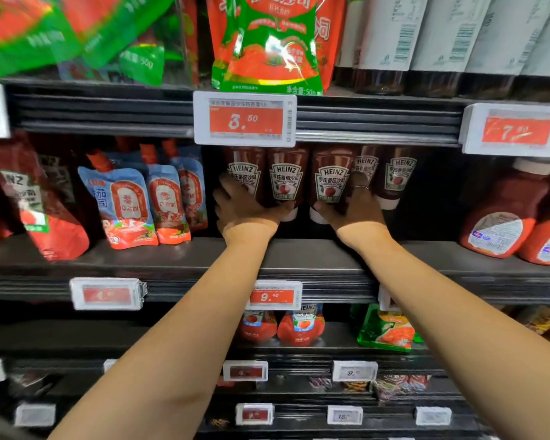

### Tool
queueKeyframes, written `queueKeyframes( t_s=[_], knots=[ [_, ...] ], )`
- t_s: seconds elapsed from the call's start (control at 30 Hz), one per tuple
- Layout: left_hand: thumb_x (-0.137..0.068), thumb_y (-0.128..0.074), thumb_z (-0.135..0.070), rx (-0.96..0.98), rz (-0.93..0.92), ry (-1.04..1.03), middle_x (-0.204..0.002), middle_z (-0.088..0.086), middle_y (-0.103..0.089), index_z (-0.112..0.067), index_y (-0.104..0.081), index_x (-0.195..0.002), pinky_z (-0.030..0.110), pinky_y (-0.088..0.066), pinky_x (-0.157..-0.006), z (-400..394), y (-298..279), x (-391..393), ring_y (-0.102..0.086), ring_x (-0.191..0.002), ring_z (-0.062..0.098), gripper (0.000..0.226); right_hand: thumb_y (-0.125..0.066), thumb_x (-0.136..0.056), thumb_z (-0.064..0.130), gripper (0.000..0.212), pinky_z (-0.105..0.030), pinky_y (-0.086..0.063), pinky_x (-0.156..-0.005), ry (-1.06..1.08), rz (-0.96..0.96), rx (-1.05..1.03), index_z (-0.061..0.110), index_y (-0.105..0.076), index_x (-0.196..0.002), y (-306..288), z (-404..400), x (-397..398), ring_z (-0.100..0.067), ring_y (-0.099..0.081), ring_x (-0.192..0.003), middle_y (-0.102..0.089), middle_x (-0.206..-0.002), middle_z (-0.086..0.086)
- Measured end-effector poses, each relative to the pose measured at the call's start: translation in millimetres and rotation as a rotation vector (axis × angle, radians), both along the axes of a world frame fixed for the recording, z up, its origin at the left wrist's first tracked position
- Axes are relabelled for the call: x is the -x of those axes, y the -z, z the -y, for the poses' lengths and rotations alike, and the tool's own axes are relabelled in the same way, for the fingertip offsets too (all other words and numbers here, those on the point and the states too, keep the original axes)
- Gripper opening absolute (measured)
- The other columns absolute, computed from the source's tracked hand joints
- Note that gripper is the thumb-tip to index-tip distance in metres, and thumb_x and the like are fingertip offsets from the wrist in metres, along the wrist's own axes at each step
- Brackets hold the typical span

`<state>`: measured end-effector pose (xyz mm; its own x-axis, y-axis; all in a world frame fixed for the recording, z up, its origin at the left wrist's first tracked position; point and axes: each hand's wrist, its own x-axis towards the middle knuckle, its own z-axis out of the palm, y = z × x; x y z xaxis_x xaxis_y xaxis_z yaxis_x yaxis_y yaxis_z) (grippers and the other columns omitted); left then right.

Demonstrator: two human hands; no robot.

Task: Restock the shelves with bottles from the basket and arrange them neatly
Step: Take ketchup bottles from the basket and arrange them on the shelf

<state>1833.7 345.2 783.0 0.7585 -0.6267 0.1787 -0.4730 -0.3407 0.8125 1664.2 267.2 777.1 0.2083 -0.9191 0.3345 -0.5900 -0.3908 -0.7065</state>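
Several Heinz ketchup bottles stand cap-down in a row on the middle shelf (299, 252), labels facing out. My left hand (240, 206) wraps around the leftmost ketchup bottle (246, 173), thumb reaching toward the second bottle (287, 182). My right hand (354, 208) grips the third ketchup bottle (330, 182), with fingers between it and the bottle behind (365, 166). A further bottle (400, 176) stands at the right end of the row. The basket is out of view.
Blue and red sauce pouches (121, 204) stand left of the bottles, and large upside-down ketchup bottles (502, 217) stand to the right. Green and red pouches (267, 42) fill the shelf above. A price tag (245, 119) hangs just over the row. Lower shelves hold more pouches.
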Motion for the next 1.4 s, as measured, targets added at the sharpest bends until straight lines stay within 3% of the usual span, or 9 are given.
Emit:
queueKeyframes(
  t_s=[0.23,0.33,0.5,0.63,0.73,0.87,1.03,1.2,1.4],
  knots=[
    [-0.077,-0.080,-0.052,-0.065,-0.027,0.058,-0.159,0.015,-0.022,-0.007,-0.009,-0.158,0.036,-0.025,-0.117,-12.2,1.5,-8.4,-0.025,-0.146,0.033,0.116,-0.088,-0.075,0.024,0.074,-0.024,-0.045,-0.100,0.055,0.119,-0.054,0.016,-0.048,-0.136,1.5,-8.1,13.9,-0.019,-0.064,-0.117,-0.070,-0.124,-0.001],
    [-0.085,-0.075,-0.043,-0.017,-0.015,0.084,-0.154,0.016,-0.032,-0.006,-0.022,-0.153,0.033,-0.033,-0.108,-24.4,3.4,-4.9,-0.034,-0.141,0.035,0.094,-0.083,-0.078,0.024,0.055,-0.028,-0.049,-0.099,0.127,0.135,-0.116,0.015,-0.059,-0.127,0.1,-11.2,28.4,-0.023,-0.065,-0.115,-0.071,-0.119,-0.002],
    [-0.084,-0.076,-0.032,0.110,-0.025,0.091,-0.105,-0.001,-0.063,-0.012,-0.065,-0.115,0.026,-0.039,-0.081,-56.1,8.3,2.7,-0.060,-0.103,0.026,0.039,-0.074,-0.085,0.032,0.036,-0.034,-0.049,-0.096,0.092,-0.117,-0.079,0.017,-0.069,-0.117,-4.5,-29.6,62.9,-0.030,-0.061,-0.115,-0.068,-0.124,-0.008],
    [-0.083,-0.074,-0.030,0.133,0.031,0.084,-0.098,-0.003,-0.072,-0.019,-0.074,-0.102,0.029,-0.047,-0.082,-80.3,8.3,4.8,-0.066,-0.097,0.021,0.022,-0.077,-0.083,0.023,0.025,-0.028,-0.051,-0.088,0.010,0.023,-0.104,0.019,-0.068,-0.106,-2.5,-49.0,98.8,-0.018,-0.067,-0.096,-0.070,-0.103,0.000],
    [-0.085,-0.074,-0.023,0.177,0.111,0.150,-0.097,-0.006,-0.073,-0.024,-0.073,-0.100,0.034,-0.054,-0.088,-100.4,12.9,10.7,-0.068,-0.095,0.017,0.015,-0.075,-0.082,0.018,0.022,-0.021,-0.049,-0.081,-0.055,0.055,-0.041,0.023,-0.067,-0.103,1.7,-59.5,130.3,-0.004,-0.064,-0.080,-0.068,-0.093,0.009],
    [-0.088,-0.073,-0.011,0.244,0.200,0.248,-0.096,-0.016,-0.073,-0.034,-0.071,-0.096,0.016,-0.051,-0.084,-130.4,25.5,27.9,-0.068,-0.092,0.004,0.024,-0.071,-0.085,0.007,0.025,-0.020,-0.055,-0.081,-0.192,0.218,-0.022,0.026,-0.066,-0.101,10.9,-72.6,173.2,-0.009,-0.069,-0.085,-0.071,-0.096,0.002],
    [-0.087,-0.067,-0.007,0.373,0.297,0.102,-0.106,-0.005,-0.071,-0.023,-0.072,-0.102,0.026,-0.051,-0.095,-185.7,76.1,62.5,-0.068,-0.104,0.013,0.023,-0.067,-0.086,0.000,0.029,-0.014,-0.051,-0.076,-0.325,0.436,0.067,0.028,-0.064,-0.097,51.0,-91.4,217.9,-0.005,-0.066,-0.092,-0.068,-0.097,0.009],
    [-0.083,-0.063,-0.003,0.041,0.109,0.057,-0.090,-0.002,-0.068,-0.036,-0.064,-0.083,0.021,-0.050,-0.084,-231.5,172.4,109.1,-0.065,-0.082,0.005,0.033,-0.066,-0.085,0.010,0.013,-0.015,-0.050,-0.073,-0.284,0.409,-0.087,0.021,-0.064,-0.093,150.8,-112.4,255.6,0.004,-0.062,-0.081,-0.064,-0.087,0.018],
    [-0.090,-0.063,0.009,-0.438,-0.332,0.051,-0.080,0.002,-0.066,-0.012,-0.066,-0.085,0.022,-0.049,-0.078,-266.3,314.7,155.8,-0.063,-0.071,0.008,0.022,-0.061,-0.088,-0.007,0.028,-0.039,-0.045,-0.070,-0.182,0.129,-0.570,0.019,-0.056,-0.078,323.8,-158.0,310.3,-0.019,-0.053,-0.070,-0.061,-0.074,-0.006]
  ],
)
